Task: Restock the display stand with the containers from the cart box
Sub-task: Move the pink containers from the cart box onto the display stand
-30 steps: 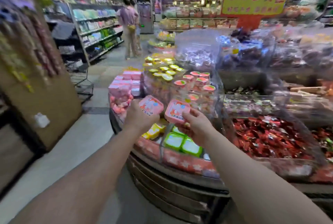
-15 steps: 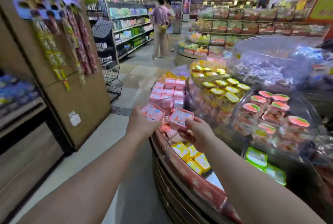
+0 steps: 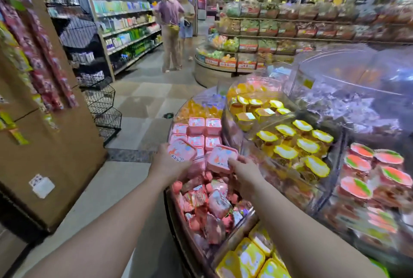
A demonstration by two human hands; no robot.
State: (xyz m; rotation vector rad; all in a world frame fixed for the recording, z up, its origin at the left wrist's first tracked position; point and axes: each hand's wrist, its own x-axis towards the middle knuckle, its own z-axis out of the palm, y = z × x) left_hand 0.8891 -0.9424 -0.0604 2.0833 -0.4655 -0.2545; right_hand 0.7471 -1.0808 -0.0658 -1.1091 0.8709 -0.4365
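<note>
Both pink containers nearer the stand's pink stack, seemingly above it

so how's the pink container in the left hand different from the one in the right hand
The left-hand pink container sits further left and a bit nearer the pink stack; the right-hand pink container hangs over the loose pink packets. The left hand grips its one from below, the right hand pinches its one's near edge. Both are pink, square-ish, printed lids up.
</note>
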